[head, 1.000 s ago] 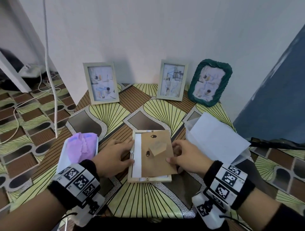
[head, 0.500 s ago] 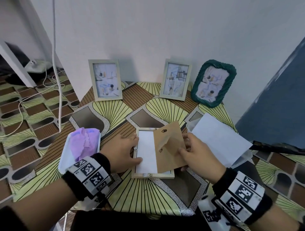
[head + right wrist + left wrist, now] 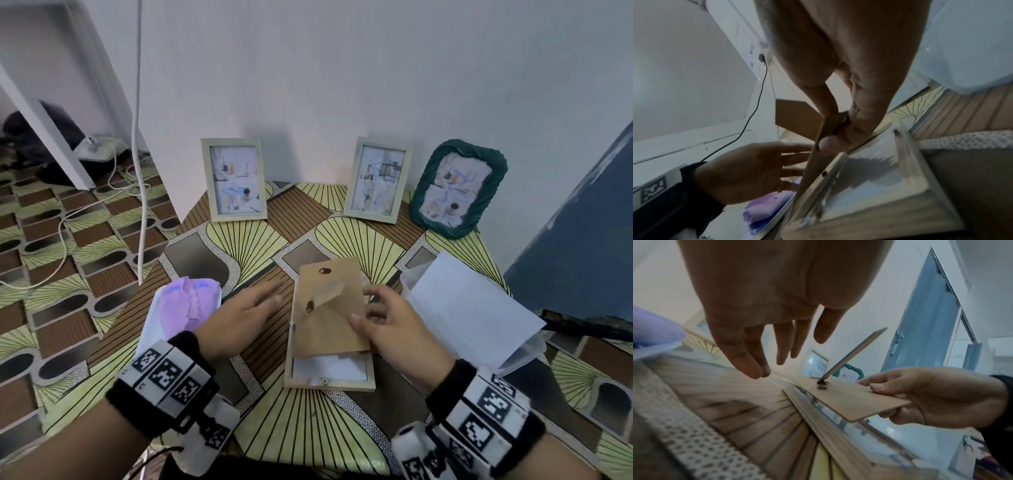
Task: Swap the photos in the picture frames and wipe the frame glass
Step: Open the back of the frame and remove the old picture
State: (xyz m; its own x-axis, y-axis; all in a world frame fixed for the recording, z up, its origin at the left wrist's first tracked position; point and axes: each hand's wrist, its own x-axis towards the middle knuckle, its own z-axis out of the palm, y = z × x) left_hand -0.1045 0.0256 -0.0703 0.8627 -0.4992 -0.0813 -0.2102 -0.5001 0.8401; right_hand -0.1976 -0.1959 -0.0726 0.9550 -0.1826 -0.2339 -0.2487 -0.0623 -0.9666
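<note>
A pale wooden frame (image 3: 329, 383) lies face down on the patterned table (image 3: 308, 428). The white back of a photo (image 3: 330, 367) shows at its near end. My right hand (image 3: 364, 308) pinches the right edge of the brown backing board (image 3: 327, 322), thumb on top, and holds it slightly raised over the frame. The board's stand leg (image 3: 855, 352) sticks up. My left hand (image 3: 270, 296) hovers just left of the frame with straight fingers (image 3: 756, 368), touching nothing. In the right wrist view the board (image 3: 828, 128) sits between thumb and fingers above the frame (image 3: 900, 203).
Three upright frames stand against the back wall: two pale ones (image 3: 238, 180) (image 3: 375, 180) and a green woven one (image 3: 457, 188). A purple cloth (image 3: 186, 308) lies in a white tray at the left. A clear tub under white paper (image 3: 472, 308) sits at the right. A white cable (image 3: 138, 171) hangs at the left.
My right hand has moved the backing board left and away, so it now covers the frame's far part. My left hand has let go of the frame's left edge and lifted off.
</note>
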